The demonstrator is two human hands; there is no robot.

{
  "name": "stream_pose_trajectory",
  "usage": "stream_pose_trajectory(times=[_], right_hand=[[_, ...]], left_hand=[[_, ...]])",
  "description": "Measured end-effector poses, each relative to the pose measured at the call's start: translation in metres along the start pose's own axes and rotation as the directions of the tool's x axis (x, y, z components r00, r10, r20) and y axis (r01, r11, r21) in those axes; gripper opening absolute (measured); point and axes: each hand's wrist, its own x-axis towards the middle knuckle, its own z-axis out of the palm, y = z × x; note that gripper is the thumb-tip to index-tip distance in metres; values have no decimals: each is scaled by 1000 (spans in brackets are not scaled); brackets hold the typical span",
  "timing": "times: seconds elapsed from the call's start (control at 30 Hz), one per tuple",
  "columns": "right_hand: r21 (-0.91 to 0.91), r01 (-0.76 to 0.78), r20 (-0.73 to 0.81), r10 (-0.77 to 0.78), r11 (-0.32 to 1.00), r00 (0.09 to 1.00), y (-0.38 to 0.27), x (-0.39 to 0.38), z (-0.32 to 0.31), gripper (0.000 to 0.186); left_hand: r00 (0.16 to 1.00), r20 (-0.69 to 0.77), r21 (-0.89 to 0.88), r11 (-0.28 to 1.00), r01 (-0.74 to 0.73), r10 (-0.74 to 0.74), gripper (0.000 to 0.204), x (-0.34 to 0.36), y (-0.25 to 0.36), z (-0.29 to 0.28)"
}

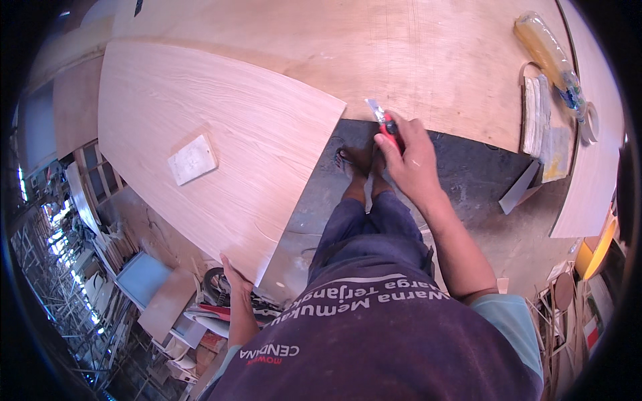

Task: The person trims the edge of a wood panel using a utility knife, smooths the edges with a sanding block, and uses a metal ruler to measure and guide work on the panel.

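The person's right hand (413, 157) reaches forward, the bare forearm angled up and to the left, with fingers and thumb wrapped around a red-and-black utility knife (388, 125). Its thin metal blade (372, 105) points away from the body, near the far right corner of a broad, flat panel (221, 127).

The left hand (237, 275) is low on the left, arm close to the body, fingers stretched along the panel's near edge. Whether it pinches the edge or only rests there, I cannot tell.

The panel has a pale, pinkish wood-grain face with fine wavy lines and straight edges. It lies partly on a larger, plainer plywood surface (428, 53), and its near end juts out over the dark grey floor (461, 160). A whitish rectangular block (194, 159) lies on the panel. At far right are a clear plastic bottle (538, 43) with amber contents and a tape roll (590, 123).
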Motion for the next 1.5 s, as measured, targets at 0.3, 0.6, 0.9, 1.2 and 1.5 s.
stream_pose_trajectory(times=[0.3, 0.6, 0.9, 1.2, 1.5], right_hand=[[553, -536, 266, 474, 638, 839, -29, -1, 52, 29], [520, -430, 115, 439, 738, 891, -35, -3, 75, 32], [314, -431, -23, 460, 846, 887, -42, 1, 82, 30], [119, -329, -40, 336, 937, 941, -35, 4, 76, 26], [97, -267, -25, 270, 959, 963, -36, -25, 89, 26]], left_hand=[[995, 100, -3, 1000, 18, -18, 84, 10, -1, -12], [975, 208, -43, 996, 84, -73, 82, 22, -5, -31], [967, 252, -23, 999, 45, -37, 81, 19, -2, -24], [962, 270, 10, 999, 47, -48, 81, 13, 0, -25], [956, 289, 20, 999, 42, -46, 80, 22, -2, -31]])
